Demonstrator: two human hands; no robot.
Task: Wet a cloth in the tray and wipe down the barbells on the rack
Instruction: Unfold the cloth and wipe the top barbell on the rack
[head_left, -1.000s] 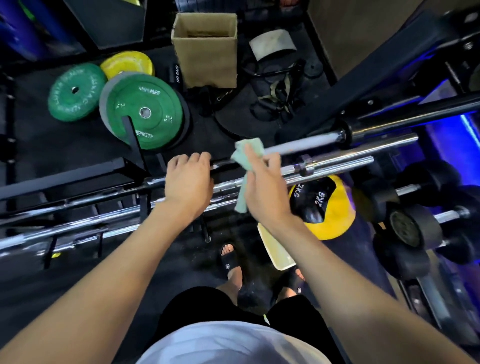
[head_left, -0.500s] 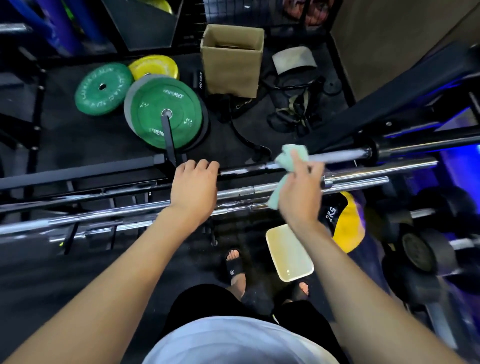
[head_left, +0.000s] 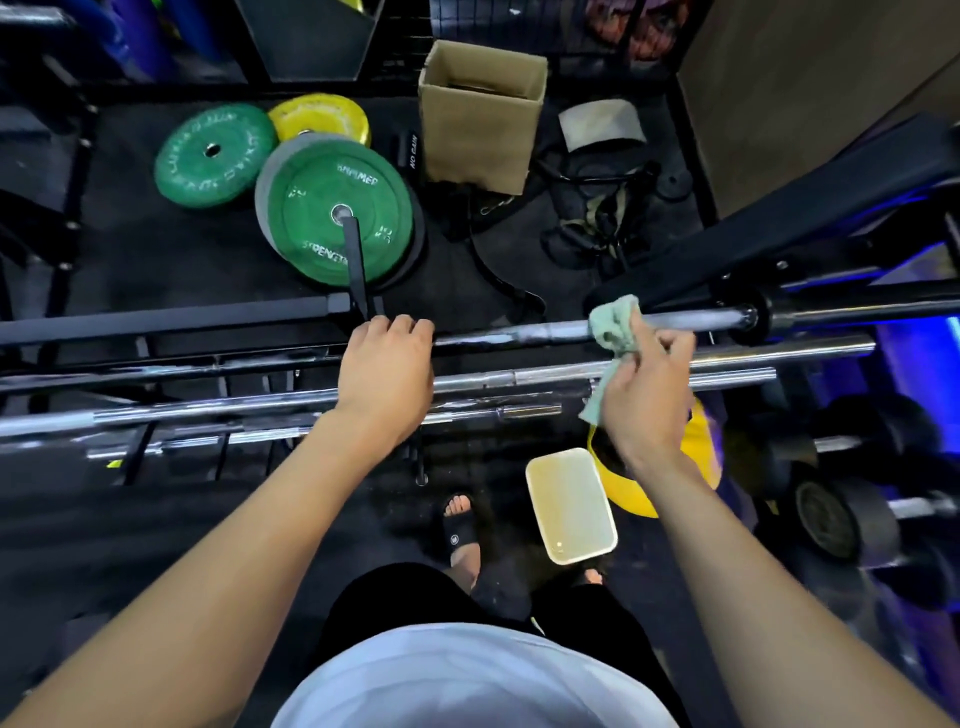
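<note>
On the rack's uppermost rail, the long chrome steel barbell (head_left: 519, 332) lay crosswise, and the right hand (head_left: 647, 395) pinched a small pale-green soft cloth (head_left: 615, 325) bunched against it near the black collar, one corner dangling loose below. The left hand (head_left: 387, 369) curled its fingers over the same bar farther along, seemingly to steady it. A damp cloth like that should be light and limp, best held wadded so the palm could press it around the shaft; the bar itself looked heavy, rigid and slick, likelier to roll than to lift. The shallow cream rectangular plastic tray (head_left: 571, 506) sat on the dark floor below the right wrist, beside a yellow and black medicine ball (head_left: 698, 452). Compared with half a second before, the cloth had slid further along the bar toward the collar, while the left hand had kept its grip in the same spot.
</note>
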